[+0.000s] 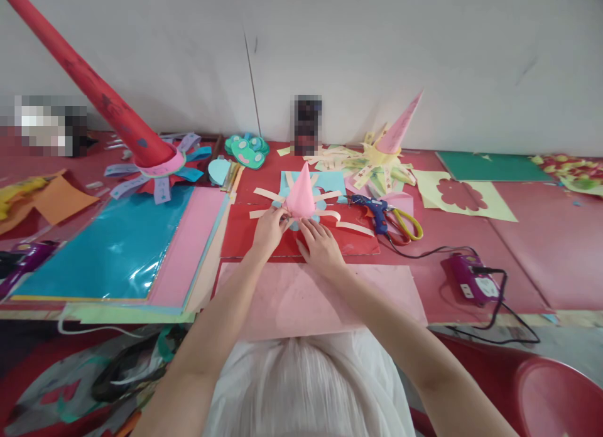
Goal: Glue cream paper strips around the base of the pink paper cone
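Observation:
A small pink paper cone (300,193) stands upright on a light blue flower-shaped base with cream paper strips (357,227) spreading out from under it, all on a red sheet (240,236). My left hand (269,230) pinches at the cone's lower left edge, fingers closed on a strip or the base there. My right hand (321,243) rests just right of the base, fingers curled and pressing down on the paper beside the cone. A large pale pink sheet (320,299) lies under my wrists.
A blue glue gun (372,208) and yellow-handled scissors (406,225) lie right of the cone; a purple power adapter (468,279) with black cable sits further right. A tall red cone craft (117,110) stands back left, a finished pink one (393,139) back right. Blue and pink sheets (117,248) lie left.

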Action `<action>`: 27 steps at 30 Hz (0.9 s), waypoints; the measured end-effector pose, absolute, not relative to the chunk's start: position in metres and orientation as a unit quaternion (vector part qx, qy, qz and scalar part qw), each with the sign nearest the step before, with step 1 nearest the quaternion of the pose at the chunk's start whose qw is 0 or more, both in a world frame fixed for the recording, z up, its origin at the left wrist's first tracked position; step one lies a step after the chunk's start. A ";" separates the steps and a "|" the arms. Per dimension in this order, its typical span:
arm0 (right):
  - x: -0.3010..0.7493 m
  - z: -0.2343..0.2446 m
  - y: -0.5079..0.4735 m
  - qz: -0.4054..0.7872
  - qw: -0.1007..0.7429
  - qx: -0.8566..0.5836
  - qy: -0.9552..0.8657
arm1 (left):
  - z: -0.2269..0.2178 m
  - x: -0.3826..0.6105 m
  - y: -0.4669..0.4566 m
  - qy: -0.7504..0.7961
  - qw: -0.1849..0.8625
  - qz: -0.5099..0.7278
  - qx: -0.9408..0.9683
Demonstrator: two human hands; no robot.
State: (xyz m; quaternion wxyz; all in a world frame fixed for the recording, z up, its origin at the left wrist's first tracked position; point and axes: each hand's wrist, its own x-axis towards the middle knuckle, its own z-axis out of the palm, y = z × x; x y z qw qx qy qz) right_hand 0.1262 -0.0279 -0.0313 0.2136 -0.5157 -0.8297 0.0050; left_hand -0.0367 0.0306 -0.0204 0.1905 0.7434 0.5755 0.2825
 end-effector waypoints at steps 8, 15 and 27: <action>0.126 -0.031 -0.028 0.004 0.216 -0.506 -0.835 | -0.018 -0.037 0.031 0.578 0.199 0.283 0.739; 0.130 -0.027 -0.026 0.024 0.265 -0.524 -0.809 | -0.020 -0.038 0.031 0.573 0.194 0.284 0.744; 0.130 -0.021 -0.028 -0.003 0.260 -0.513 -0.818 | -0.017 -0.036 0.030 0.586 0.201 0.278 0.735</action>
